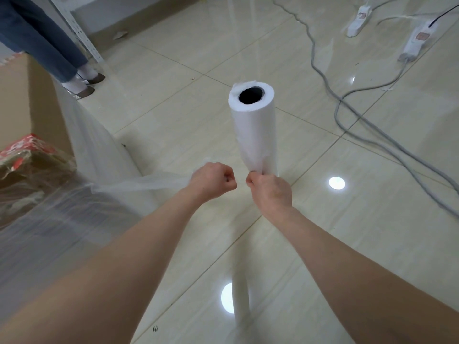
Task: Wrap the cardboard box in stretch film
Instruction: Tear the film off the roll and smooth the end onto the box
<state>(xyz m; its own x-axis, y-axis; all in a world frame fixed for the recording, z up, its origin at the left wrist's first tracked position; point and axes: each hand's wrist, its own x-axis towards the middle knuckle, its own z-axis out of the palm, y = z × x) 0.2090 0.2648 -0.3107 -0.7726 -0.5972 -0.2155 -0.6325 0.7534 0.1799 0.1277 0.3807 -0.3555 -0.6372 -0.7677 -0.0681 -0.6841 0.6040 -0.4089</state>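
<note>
A brown cardboard box (27,100) stands at the left, its lower sides covered in clear stretch film (59,219). A twisted strand of the film (139,183) runs from the box to my left hand (213,181), which grips it in a fist. The white film roll (254,125) stands upright on the floor at centre, its hollow core facing up. My right hand (270,188) pinches the film at the bottom of the roll. The two hands are close together, a small gap between them.
A person's legs and shoes (82,81) stand at the back left beside a white metal shelf post (79,33). Two power strips (417,40) and grey cables (367,125) lie across the tiled floor (186,70) at the right.
</note>
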